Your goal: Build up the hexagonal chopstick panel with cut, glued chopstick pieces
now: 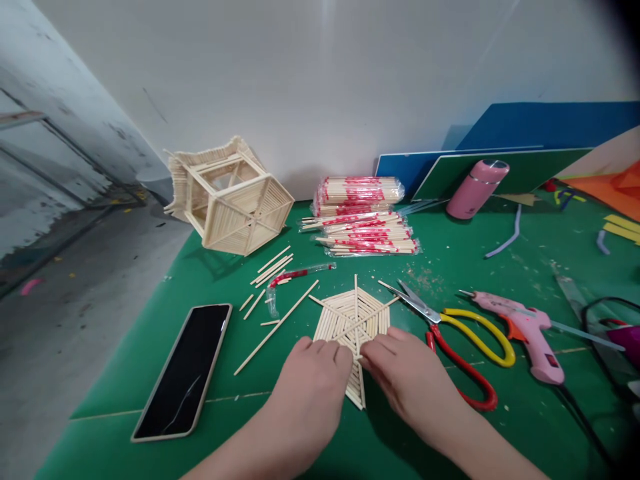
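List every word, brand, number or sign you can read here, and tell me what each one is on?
No text can be read with certainty.
Wrapped stick bundles: red printing, too small and blurred to read.
Torn wrapper: red marking, unreadable.
Pink bottle: any lettering is too small to make out.
Phone: dark screen, no text visible.
Pink glue gun: no legible label.
Stick panel: no writing visible.

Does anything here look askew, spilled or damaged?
Yes. On the green table, the stick-built frame seems tipped onto its side, because its flat six-sided face is turned outward. Pale crumbs litter the surface beyond the scissors, which lie open beside the stick panel. The left wall looks chipped.
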The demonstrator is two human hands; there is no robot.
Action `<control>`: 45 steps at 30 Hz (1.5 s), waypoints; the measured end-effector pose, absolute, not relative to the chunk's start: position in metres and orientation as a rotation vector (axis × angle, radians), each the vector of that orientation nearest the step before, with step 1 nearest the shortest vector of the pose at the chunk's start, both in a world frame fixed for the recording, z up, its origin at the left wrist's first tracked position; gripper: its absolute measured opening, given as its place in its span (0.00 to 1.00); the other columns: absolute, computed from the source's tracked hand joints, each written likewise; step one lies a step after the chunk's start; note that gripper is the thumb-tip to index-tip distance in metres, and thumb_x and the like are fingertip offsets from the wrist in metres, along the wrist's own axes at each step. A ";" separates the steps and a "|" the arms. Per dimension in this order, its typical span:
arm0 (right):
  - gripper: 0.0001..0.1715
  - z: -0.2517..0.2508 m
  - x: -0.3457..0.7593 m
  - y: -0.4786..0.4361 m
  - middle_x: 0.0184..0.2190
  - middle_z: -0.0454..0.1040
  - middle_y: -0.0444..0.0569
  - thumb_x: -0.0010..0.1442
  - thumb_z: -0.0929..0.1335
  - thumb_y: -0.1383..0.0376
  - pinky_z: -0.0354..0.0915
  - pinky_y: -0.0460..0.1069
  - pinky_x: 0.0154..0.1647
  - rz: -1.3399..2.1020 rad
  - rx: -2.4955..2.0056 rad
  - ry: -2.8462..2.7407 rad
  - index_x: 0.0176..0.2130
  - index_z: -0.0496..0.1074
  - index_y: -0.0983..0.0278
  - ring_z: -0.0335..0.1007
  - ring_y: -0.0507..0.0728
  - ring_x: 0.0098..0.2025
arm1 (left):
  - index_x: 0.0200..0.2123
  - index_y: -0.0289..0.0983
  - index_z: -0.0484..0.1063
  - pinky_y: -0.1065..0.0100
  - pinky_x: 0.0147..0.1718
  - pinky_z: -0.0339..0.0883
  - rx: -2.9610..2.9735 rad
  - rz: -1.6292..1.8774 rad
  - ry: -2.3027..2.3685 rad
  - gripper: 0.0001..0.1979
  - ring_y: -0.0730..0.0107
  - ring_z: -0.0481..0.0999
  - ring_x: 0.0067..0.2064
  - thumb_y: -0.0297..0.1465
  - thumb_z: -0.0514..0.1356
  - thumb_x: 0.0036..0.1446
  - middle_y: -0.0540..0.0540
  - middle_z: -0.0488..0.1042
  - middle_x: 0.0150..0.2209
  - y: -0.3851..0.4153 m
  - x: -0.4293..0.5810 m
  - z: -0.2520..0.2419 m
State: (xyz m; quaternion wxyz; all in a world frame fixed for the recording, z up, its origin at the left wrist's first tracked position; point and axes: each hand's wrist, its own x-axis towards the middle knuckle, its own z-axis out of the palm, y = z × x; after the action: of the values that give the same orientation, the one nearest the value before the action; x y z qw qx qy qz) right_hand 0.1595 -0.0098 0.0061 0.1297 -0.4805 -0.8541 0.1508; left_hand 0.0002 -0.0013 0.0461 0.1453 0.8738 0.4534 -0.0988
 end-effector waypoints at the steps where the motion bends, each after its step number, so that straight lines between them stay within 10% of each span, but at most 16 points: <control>1: 0.11 0.005 0.159 -0.009 0.25 0.67 0.45 0.61 0.57 0.67 0.46 0.48 0.28 0.435 -1.394 -2.482 0.28 0.62 0.62 0.54 0.53 0.29 | 0.30 0.34 0.65 0.59 0.34 0.60 2.510 -0.282 1.306 0.09 0.60 0.70 0.33 0.20 0.47 0.51 0.43 0.71 0.31 0.000 0.000 0.047; 45: 0.14 0.033 0.180 -0.013 0.27 0.68 0.43 0.64 0.55 0.65 0.55 0.46 0.30 1.013 -1.318 -2.313 0.31 0.64 0.62 0.61 0.51 0.30 | 0.35 0.38 0.67 0.70 0.31 0.56 2.186 0.235 1.202 0.06 0.72 0.67 0.31 0.30 0.52 0.56 0.51 0.71 0.29 0.000 -0.004 0.044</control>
State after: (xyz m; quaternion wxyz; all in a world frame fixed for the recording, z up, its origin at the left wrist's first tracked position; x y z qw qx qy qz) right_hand 0.1796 -0.0127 0.0327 0.1460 -0.4577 -0.8033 0.3520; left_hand -0.0043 -0.0003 0.0436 0.3127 0.8287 0.4556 0.0890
